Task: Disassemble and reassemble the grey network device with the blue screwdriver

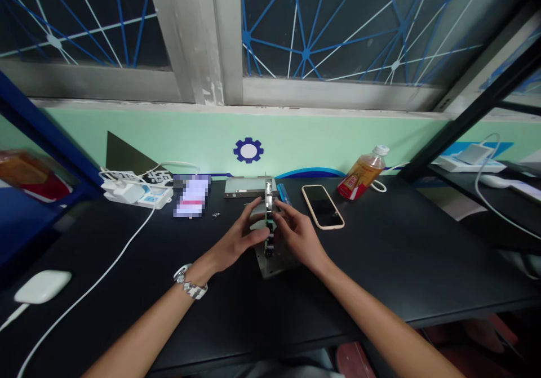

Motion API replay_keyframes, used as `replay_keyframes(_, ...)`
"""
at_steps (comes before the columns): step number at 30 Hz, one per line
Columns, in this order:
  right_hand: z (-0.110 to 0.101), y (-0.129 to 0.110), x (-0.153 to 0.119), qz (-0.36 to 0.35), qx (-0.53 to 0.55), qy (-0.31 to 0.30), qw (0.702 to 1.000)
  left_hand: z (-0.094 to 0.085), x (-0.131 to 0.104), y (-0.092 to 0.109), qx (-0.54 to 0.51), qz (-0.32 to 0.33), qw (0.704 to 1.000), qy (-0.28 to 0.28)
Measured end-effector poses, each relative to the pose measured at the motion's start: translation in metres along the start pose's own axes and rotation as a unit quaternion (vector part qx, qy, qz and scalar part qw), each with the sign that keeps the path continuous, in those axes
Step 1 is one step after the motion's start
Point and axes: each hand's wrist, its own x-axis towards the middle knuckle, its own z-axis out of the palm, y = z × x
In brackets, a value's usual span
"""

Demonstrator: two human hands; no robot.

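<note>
My left hand (pixel 240 234) and my right hand (pixel 301 232) hold a thin metal device (pixel 269 212) on edge between them. Seen nearly edge-on, it has a shiny upper rim and dark parts lower down; its exact kind is unclear. My left thumb presses its near left side, with the fingers farther back. On the right side, my right fingertips are bent against it. Below it lies a grey metal plate (pixel 265 266) with small holes, partly hidden by my hands. A flat metal case (pixel 243 189) rests behind, beside a blue slim tool (pixel 284 194).
Small screws (pixel 216 215) lie left of the case, near a lit phone (pixel 192 198). To the right are a dark-screened phone (pixel 322 206) and a tilted drink bottle (pixel 361 174). A power strip (pixel 141 196) trails a white cable past a white charging case (pixel 43 286).
</note>
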Motion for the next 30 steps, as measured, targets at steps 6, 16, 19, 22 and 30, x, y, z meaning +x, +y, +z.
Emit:
replay_keyframes(6,0.001,-0.015,-0.011,-0.046,0.001,-0.001,0.999,-0.006,0.003,0.009,0.034,-0.003,0.994,0.102)
replay_keyframes(16,-0.002,-0.029,-0.018,-0.091,0.027,-0.094,0.991,0.002,0.000,0.017,0.090,-0.007,0.991,0.103)
replay_keyframes(19,-0.004,-0.028,-0.017,-0.089,0.033,-0.089,0.991,-0.005,0.000,0.015,0.065,-0.001,0.993,0.095)
replay_keyframes(22,-0.005,-0.028,-0.016,-0.087,0.038,-0.091,0.991,-0.013,0.000,0.015,0.051,0.001,0.993,0.103)
replay_keyframes(30,-0.019,-0.021,-0.008,-0.051,0.091,-0.087,0.991,-0.039,-0.002,0.026,0.071,-0.013,0.991,0.114)
